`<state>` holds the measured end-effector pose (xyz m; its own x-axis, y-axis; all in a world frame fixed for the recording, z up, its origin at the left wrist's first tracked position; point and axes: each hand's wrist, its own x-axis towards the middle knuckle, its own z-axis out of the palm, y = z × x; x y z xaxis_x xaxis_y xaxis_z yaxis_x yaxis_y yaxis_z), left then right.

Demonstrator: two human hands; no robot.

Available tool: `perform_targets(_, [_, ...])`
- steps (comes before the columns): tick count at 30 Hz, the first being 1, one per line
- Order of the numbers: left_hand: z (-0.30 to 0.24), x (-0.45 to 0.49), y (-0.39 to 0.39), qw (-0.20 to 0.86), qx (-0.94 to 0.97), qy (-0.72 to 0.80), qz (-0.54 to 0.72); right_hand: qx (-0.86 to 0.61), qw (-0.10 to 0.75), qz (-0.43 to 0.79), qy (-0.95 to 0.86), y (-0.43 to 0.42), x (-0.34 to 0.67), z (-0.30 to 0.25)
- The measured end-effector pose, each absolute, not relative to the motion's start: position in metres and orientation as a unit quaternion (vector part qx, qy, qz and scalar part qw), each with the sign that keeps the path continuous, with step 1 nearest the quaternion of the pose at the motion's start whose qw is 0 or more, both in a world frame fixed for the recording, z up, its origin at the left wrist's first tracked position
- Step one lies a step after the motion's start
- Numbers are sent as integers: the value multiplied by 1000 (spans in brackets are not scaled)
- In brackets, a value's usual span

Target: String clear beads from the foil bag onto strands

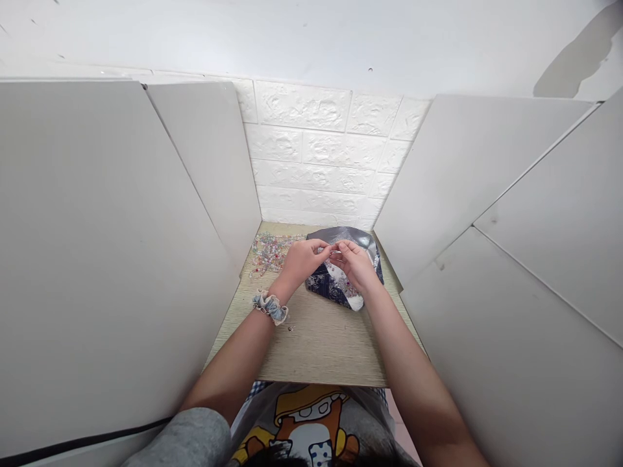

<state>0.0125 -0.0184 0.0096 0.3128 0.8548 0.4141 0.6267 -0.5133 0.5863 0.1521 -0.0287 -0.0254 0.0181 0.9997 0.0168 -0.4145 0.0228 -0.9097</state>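
Observation:
My left hand point(302, 258) and my right hand point(354, 264) meet fingertip to fingertip above a dark patterned bag. Both are pinched closed; whatever sits between the fingertips is too small to make out. The bag point(318, 283) has a shiny grey lining and lies open on the table. Inside it, loose small beads point(343, 283) in clear and pink tones show below my hands, partly covered by the right one. Left of my left hand lies a tangle of bead strands point(267, 251) in pastel colours. A scrunchie point(272, 307) and a chain bracelet circle my left wrist.
The narrow wooden table point(326, 353) stands between grey-white panels on the left point(195, 149) and right point(418, 175). A white brick-pattern wall point(321, 143) closes off the back. A tiny object point(291, 329) lies on the tabletop near my left wrist.

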Motion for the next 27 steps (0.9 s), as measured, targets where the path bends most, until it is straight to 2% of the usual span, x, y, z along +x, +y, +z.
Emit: perform_targets(27, [9, 11, -17, 145, 801, 461, 352, -407, 587, 574, -400, -28, 153, -27])
